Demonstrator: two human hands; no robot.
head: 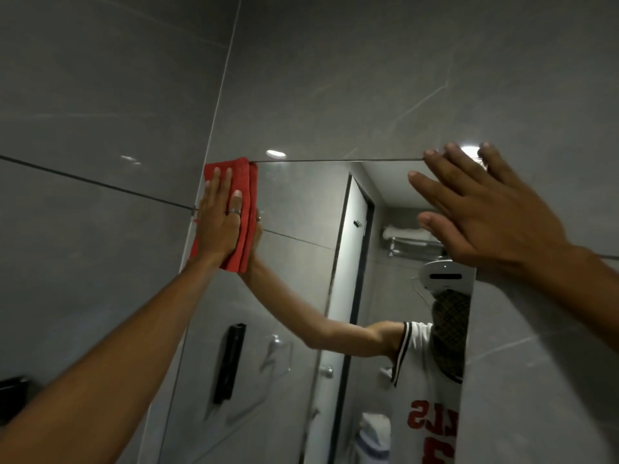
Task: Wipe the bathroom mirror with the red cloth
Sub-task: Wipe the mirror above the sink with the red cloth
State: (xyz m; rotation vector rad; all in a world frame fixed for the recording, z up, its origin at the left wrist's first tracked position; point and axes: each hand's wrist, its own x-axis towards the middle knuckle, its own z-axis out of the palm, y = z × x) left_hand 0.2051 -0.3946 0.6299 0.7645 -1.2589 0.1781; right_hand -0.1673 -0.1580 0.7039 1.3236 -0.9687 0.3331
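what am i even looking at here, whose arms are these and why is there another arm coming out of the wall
There is no machine here. The single picture comes from a wide-angle camera worn on a person's head, so the two bare arms reaching up from the bottom are that person's own.

The left hand, which wears a ring, presses a folded red cloth flat against the top left corner of a bathroom mirror. The cloth is pinned under the palm and fingers rather than pinched in a grip. The right hand is open and holds nothing; it is raised near the mirror's top right corner, and I cannot tell whether it touches the glass.

The "other arm" is just the reflection of the left arm in the mirror. The mirror also reflects the person's white jersey, a door and a towel rack. Grey tiled wall surrounds it.
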